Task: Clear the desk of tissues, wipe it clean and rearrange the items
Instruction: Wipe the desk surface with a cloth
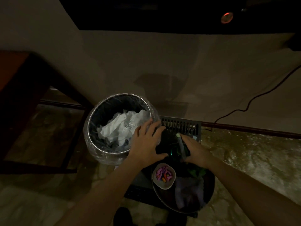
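Spreading its fingers wide and straight, the left hand [146, 144] rests on a dark object between the two hands, its fingertips touching the plastic liner at the near edge of the waste bin [91, 121]. Crumpled white tissues [117, 126] lie inside the bin, which stands on the floor against the wall. The right hand [196, 149] curls round a dark, green-glinting object [175, 152], with a grey stick [181, 145] with a pale cap held against it; the light is too dim to tell what the object is. Just below the hands sits a round dark tray [211, 181] carrying a small bowl [164, 187] of coloured bits and a purple cloth [189, 190]. A black vented box [180, 125] stands beside the bin, behind the hands.
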Available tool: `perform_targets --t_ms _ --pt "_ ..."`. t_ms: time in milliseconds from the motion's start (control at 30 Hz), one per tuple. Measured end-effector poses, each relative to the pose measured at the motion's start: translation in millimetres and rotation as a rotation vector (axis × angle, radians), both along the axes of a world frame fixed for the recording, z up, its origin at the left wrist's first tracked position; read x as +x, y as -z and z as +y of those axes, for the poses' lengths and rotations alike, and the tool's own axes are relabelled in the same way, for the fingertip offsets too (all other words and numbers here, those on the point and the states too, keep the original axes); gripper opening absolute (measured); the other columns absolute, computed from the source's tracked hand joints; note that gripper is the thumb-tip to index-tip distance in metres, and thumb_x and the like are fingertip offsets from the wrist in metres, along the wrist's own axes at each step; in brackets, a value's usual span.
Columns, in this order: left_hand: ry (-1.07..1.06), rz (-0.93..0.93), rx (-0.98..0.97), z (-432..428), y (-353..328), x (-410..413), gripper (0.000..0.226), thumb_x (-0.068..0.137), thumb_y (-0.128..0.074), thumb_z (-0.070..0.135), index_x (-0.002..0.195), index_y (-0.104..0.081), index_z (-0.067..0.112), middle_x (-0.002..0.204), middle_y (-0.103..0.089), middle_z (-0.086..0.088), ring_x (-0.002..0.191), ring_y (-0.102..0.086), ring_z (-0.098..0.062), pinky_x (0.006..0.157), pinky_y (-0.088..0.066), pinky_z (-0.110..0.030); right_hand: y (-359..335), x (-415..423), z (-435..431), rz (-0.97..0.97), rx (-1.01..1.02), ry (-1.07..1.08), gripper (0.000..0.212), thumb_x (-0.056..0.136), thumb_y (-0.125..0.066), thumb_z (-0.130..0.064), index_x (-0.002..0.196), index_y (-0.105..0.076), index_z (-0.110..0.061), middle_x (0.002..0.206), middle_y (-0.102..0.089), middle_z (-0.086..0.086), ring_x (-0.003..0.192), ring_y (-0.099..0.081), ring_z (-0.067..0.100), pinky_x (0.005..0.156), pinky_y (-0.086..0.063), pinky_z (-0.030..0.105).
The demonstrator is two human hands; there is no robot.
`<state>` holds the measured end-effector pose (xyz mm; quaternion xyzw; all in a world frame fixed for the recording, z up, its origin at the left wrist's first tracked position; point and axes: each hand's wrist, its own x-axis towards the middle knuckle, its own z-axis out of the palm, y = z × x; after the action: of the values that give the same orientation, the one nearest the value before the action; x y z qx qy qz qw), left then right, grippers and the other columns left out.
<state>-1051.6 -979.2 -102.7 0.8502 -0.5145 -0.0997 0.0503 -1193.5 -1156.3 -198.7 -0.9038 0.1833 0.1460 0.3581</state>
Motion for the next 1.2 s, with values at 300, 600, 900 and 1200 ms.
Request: perform_targets --t_ms 300,600,900,1200 --pt "0.009 0.015 0.048 0.5 -0.2 5.2 0.092 0.075 -0.067 0.062 0.149 -0.024 0.028 0.158 -0.013 0.007 0.147 0.005 -0.017 0.118 -0.009 -0.045 -0.1 5.8 4.4 0.001 0.012 0.055 0.091 0.078 -0.076 -0.013 0.148 -0.020 -0.019 0.141 -0.043 0.009 0.127 -0.042 0.025 0.095 -0.045 0.037" --pt "0.041 -0.013 0.085 7.4 -32.5 16.3 0.107 0.073 -0.065 0.068 0.154 -0.008 0.030 0.160 -0.008 0.005 0.146 -0.004 -0.018 0.118 -0.003 -0.050 -54.6 -1.4 12.1 -0.107 0.051 0.181 0.076 0.075 -0.076 -0.045 0.135 -0.035 -0.024 0.113 -0.057 0.001 0.100 -0.057 0.018 0.082 -0.052 0.042" --pt "-0.053 -0.049 0.037 67.7 -140.2 40.2 0.106 0.072 -0.060 0.076 0.153 -0.007 0.032 0.161 -0.005 0.007 0.147 -0.008 -0.020 0.118 -0.005 -0.053 -211.5 10.3 43.3 -0.179 -0.028 0.087 0.080 0.081 -0.073 -0.040 0.144 -0.027 -0.024 0.125 -0.046 -0.009 0.115 -0.047 0.009 0.085 -0.038 0.020" --pt "-0.205 -0.138 -0.117 207.5 -255.7 66.2 0.107 0.073 -0.064 0.071 0.154 -0.005 0.030 0.161 -0.005 0.005 0.147 -0.009 -0.023 0.118 -0.006 -0.057 -351.9 67.5 161.4 -0.367 -0.076 -0.048 0.074 0.074 -0.082 -0.023 0.135 -0.040 -0.023 0.127 -0.049 -0.003 0.119 -0.047 0.014 0.096 -0.040 0.026"
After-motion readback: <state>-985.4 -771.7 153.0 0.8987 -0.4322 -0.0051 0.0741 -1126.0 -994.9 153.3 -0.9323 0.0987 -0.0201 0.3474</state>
